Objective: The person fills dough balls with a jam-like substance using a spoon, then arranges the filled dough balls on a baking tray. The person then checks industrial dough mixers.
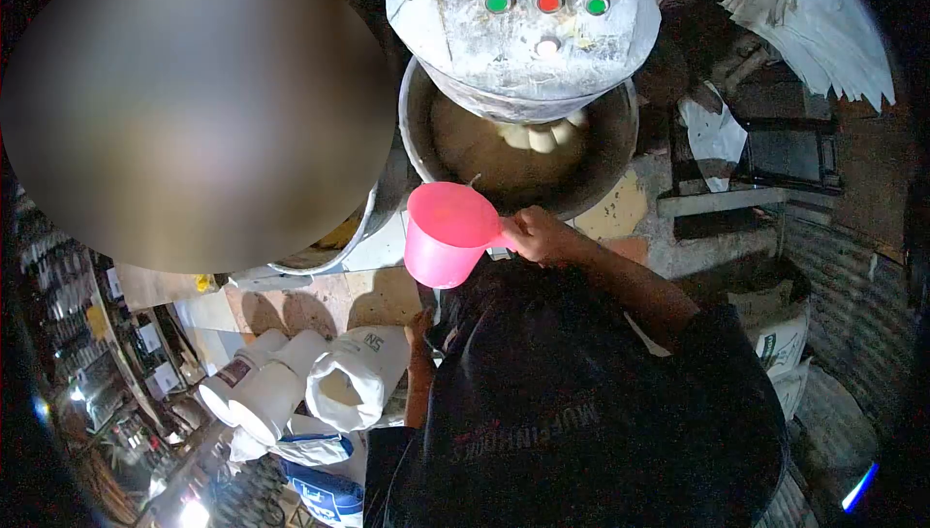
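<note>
My right hand (542,235) is closed around the handle of a pink plastic jug (446,247). The jug is held roughly upright in front of the near rim of a large metal mixing bowl (411,131). Whether it holds liquid is hard to tell. Inside the bowl, pale lumps (542,137) show above a brownish, shaded interior. My left hand (419,326) hangs low, close to a white container with a folded-back liner (360,378); its fingers are too dark and small to read.
Over the bowl sits a worn machine head (542,44) with green and red buttons. Another metal bowl (358,237) stands to the left, partly behind a large blurred area. White buckets (266,402) and a blue-and-white sack (325,494) are at lower left. White sacking (804,15) hangs at upper right.
</note>
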Available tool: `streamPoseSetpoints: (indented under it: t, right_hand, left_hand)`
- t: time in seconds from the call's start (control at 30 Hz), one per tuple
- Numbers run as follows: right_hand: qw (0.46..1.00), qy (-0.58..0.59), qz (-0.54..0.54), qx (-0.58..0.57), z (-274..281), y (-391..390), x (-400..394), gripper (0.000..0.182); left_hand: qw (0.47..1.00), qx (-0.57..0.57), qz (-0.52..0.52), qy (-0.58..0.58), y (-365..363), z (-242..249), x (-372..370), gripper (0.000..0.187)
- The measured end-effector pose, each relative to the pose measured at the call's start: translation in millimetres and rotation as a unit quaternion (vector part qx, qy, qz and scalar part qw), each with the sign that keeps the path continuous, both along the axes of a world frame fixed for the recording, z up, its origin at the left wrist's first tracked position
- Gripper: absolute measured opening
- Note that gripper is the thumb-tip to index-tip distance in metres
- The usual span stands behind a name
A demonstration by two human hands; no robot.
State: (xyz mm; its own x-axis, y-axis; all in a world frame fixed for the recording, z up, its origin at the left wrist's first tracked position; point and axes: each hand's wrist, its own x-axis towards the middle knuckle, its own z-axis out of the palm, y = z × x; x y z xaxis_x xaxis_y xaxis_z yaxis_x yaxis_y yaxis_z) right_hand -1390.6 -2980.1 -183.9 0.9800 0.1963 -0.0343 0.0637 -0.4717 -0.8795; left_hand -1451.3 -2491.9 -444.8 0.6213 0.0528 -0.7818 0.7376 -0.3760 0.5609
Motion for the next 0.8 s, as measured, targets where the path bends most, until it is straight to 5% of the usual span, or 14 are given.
streamPoseSetpoints:
  t: [0.03,0.13,0.3,0.4,0.8]
  right_hand:
    - [1.000,-0.013,-0.001,-0.003,2,0,1,0.032]
    - [0.965,0.233,-0.056,0.108,13,1,7,0.031]
    - [0.990,0.108,-0.063,0.067,9,6,7,0.040]
    - [0.972,0.202,-0.062,0.099,25,3,9,0.044]
    - [0.963,0.237,-0.055,0.114,51,-1,14,0.040]
  left_hand:
    - [1.000,-0.002,-0.003,0.000,0,1,1,0.036]
    - [1.000,-0.009,-0.014,0.003,4,2,5,0.036]
    - [1.000,-0.007,-0.022,0.002,5,8,-3,0.036]
    - [1.000,-0.003,-0.024,-0.002,5,11,-6,0.036]
    - [0.999,0.003,-0.032,-0.010,5,17,-11,0.036]
